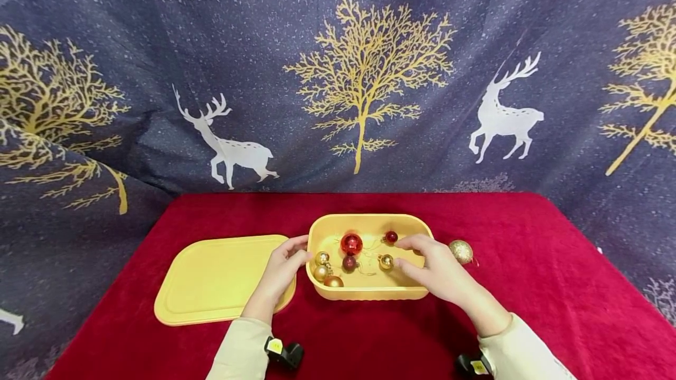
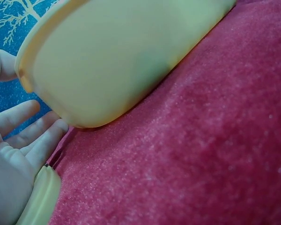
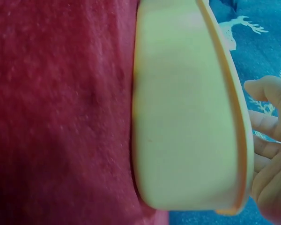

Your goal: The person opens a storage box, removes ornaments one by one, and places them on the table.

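Observation:
A yellow plastic box (image 1: 369,293) stands on the red cloth with several Christmas baubles inside. Among them are a shiny red bauble (image 1: 351,244), a small dark red bauble (image 1: 391,237) and a gold bauble (image 1: 386,261). My left hand (image 1: 280,268) is at the box's left end, its thumb at the rim and its fingers extended beside the outer wall (image 2: 107,61). Over the box's right end reaches my right hand (image 1: 442,265), thumb and fingers apart, with the thumb tip near the gold bauble. Nothing visible lies between those fingers; some are hidden behind the rim in the right wrist view.
Left of the box a yellow lid (image 1: 216,280) lies flat, partly behind the left hand. A glittery gold bauble (image 1: 461,251) lies on the red cloth (image 1: 528,286) beyond the right hand. Behind the table hangs a dark blue backdrop (image 1: 317,151) with deer and trees.

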A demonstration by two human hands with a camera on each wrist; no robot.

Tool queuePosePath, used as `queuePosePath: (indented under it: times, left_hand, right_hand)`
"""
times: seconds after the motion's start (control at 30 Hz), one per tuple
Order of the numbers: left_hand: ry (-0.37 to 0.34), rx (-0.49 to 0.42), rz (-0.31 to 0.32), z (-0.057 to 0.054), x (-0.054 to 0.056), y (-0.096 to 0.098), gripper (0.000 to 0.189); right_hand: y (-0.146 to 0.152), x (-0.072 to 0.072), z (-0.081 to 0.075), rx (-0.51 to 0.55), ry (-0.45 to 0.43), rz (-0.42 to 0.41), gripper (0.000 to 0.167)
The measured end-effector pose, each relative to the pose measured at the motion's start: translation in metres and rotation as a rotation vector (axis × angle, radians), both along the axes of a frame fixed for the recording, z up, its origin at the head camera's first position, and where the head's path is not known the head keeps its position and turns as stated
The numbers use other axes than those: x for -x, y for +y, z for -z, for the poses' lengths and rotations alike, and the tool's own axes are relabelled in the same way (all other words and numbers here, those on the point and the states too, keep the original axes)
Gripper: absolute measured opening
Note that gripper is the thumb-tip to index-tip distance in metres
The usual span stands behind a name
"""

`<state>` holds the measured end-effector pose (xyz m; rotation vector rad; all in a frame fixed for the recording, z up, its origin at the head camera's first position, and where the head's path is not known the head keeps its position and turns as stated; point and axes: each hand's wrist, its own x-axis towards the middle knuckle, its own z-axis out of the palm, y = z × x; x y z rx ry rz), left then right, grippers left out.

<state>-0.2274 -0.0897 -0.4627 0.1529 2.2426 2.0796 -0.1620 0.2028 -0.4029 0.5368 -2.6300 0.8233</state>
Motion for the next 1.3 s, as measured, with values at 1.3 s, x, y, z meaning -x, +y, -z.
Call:
queuePosePath:
  times: [1.3]
  left_hand:
    - [-0.021, -0.008, 0.0, -0.001, 0.001, 0.0, 0.044]
  right_hand:
    - [-0.031, 0.025, 0.008, -0.189, -0.111, -0.121, 0.032]
